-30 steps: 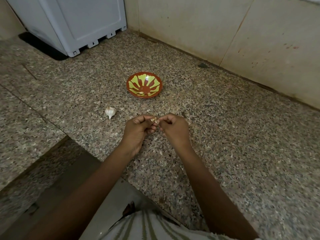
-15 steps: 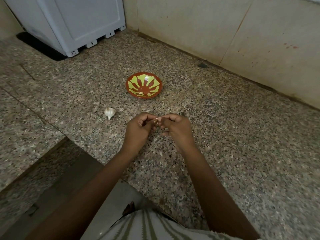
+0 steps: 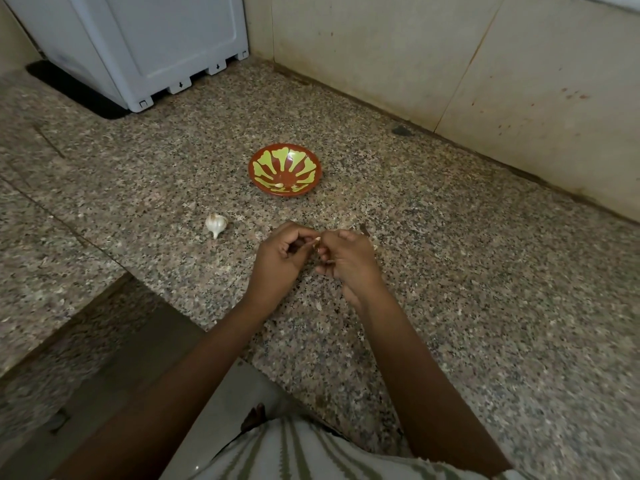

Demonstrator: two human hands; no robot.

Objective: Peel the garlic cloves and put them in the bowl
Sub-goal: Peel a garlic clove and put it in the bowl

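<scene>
We pinch one garlic clove (image 3: 317,241) with our left hand (image 3: 277,259) and right hand (image 3: 349,263), both curled, this side of the bowl (image 3: 298,161); a garlic bulb (image 3: 216,223) lies left of the bowl

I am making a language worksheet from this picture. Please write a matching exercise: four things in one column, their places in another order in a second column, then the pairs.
Things
1. bowl
2. bulb
3. clove
4. white box

Places
a. pinched between the left hand and the right hand
b. in the back left corner
c. on the counter, left of the hands
d. on the counter, beyond the hands

Pairs: 1-d, 2-c, 3-a, 4-b
</scene>
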